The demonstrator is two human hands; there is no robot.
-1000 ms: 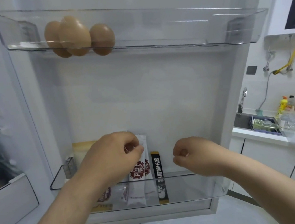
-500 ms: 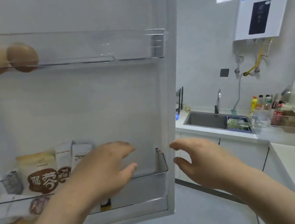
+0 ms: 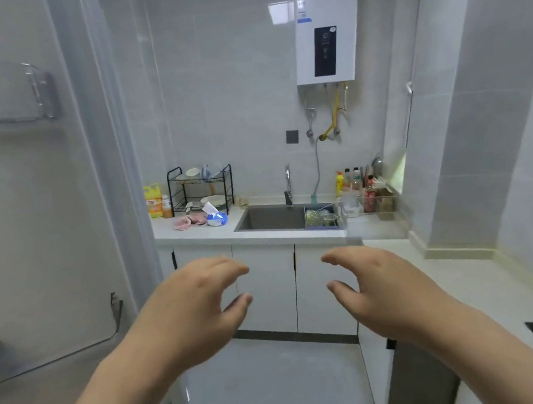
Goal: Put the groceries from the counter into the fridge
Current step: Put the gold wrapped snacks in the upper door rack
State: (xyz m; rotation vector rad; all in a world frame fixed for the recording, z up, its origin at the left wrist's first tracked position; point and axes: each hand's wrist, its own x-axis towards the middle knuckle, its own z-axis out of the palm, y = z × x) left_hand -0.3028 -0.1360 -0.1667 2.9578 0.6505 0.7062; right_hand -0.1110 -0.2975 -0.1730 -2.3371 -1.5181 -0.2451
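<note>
Both hands, left hand (image 3: pixel 188 312) and right hand (image 3: pixel 383 288), withdrawn from fridge door (image 3: pixel 21 219) at nine o'clock, released, empty; counter (image 3: pixel 201 233) at twelve o'clock likely next.

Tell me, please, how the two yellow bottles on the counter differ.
The large yellow bottle is broad and squarish, beside the dish rack, left of the sink; the slim yellow bottle is narrower, right of the tap, among other bottles. Both stand upright on the counter.
</note>
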